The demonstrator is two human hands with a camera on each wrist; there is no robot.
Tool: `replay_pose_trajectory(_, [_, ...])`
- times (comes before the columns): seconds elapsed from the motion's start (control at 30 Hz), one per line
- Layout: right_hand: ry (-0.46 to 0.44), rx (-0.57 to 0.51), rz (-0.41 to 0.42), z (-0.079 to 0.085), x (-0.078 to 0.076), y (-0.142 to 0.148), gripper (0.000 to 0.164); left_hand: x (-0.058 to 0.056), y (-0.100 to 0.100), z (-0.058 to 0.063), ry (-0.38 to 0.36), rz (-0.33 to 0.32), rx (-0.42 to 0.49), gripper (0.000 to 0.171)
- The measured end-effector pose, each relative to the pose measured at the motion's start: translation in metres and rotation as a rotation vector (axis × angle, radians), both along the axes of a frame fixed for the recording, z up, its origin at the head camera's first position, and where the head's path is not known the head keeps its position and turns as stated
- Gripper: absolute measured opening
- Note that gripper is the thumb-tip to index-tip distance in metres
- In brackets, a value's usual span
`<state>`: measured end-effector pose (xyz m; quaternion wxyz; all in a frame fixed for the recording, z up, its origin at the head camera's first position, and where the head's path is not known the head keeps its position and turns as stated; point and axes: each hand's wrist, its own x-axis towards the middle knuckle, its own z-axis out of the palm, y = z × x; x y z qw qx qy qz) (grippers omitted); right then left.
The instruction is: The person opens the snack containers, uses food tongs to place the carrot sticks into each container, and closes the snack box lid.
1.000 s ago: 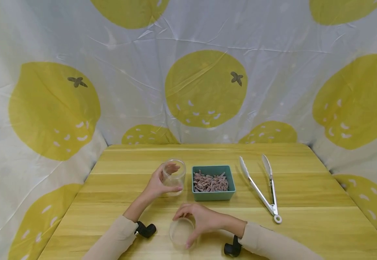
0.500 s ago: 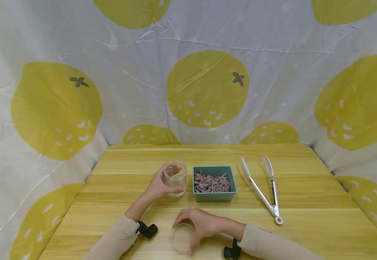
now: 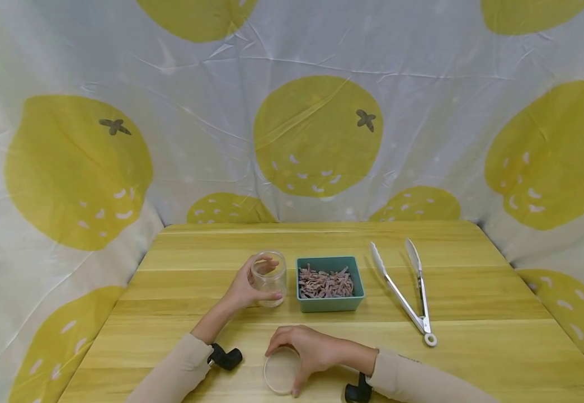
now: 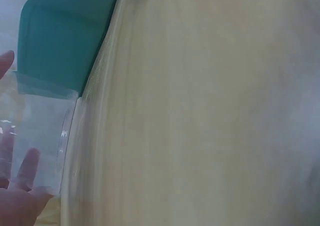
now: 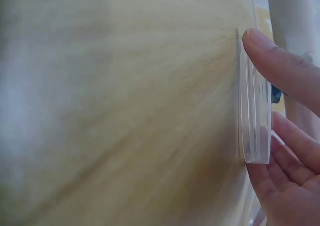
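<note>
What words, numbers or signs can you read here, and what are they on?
None can be read in any view.
Right sleeve: a tiny dark mark, too small to tell whether it is writing.
Clear jar, clear lid, teal box, tongs: I see no writing.
Lemon-print cloth: just pictures, no words I can make out.

Your wood-grain table (image 3: pixel 473 291) backs onto creased white cloth (image 3: pixel 201 129), big yellow fruit prints (image 3: pixel 317 140); cloth flanks you left and right.
</note>
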<state>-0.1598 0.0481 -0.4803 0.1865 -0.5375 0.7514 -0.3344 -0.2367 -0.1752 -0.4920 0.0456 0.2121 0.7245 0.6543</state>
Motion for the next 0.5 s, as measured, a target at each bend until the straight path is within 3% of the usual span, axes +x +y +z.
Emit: replay_pose_trajectory(0.5, [0.079,0.075,-0.033,0.0014,0.0042,-0.0002,0.070,0.0004,-0.0010,-0.0046,-0.042,0.014,0.005,0.084])
